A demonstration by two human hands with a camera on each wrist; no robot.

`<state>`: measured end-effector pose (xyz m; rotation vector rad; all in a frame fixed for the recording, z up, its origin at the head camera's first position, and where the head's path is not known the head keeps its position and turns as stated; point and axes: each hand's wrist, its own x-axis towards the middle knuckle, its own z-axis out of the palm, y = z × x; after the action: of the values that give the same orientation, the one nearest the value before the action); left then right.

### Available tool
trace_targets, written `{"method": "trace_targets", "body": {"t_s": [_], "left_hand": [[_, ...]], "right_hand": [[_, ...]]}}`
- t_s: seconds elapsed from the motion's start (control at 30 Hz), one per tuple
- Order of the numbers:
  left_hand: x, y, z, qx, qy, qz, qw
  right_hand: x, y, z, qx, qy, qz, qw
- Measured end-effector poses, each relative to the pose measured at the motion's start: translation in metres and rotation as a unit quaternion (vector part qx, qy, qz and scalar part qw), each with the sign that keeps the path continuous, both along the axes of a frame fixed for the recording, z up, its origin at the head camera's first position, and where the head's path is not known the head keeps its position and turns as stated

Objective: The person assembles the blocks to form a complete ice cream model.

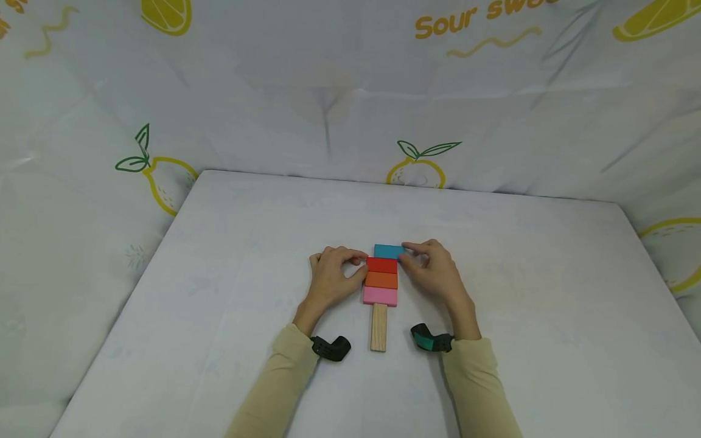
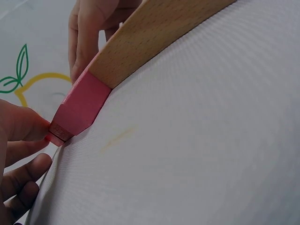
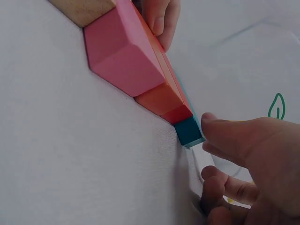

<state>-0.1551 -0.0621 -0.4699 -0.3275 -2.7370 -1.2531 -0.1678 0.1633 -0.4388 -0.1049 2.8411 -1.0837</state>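
Note:
A column of small rectangular blocks lies on the white table, seen in the head view. From near to far come a plain wooden block (image 1: 378,328), a pink block (image 1: 380,296), an orange block (image 1: 381,280), a red block (image 1: 381,265) and a blue block (image 1: 387,251). The blue one sits slightly right of the rest. My left hand (image 1: 333,272) holds the left end of the red block between thumb and index finger. At the blue block's right end, my right hand (image 1: 435,269) pinches its corners with thumb and index finger.
The white tabletop (image 1: 219,292) meets a lemon-printed cloth (image 1: 263,115) at its back and sides. Black wrist devices sit on the left (image 1: 331,348) and right (image 1: 432,339) wrists, close to the wooden block.

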Motion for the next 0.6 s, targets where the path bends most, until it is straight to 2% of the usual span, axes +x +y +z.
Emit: {"method": "trace_targets", "body": {"t_s": [0.23, 0.6], "left_hand": [[0.0002, 0.0001, -0.0005, -0.002, 0.004, 0.002, 1.0], [-0.0004, 0.0001, -0.0008, -0.005, 0.01, 0.001, 0.9999]], "right_hand": [[0.0, 0.0008, -0.0029, -0.019, 0.004, -0.026, 0.9995], [0.0014, 0.0, -0.0029, -0.02, 0.003, -0.017, 0.9997]]}}
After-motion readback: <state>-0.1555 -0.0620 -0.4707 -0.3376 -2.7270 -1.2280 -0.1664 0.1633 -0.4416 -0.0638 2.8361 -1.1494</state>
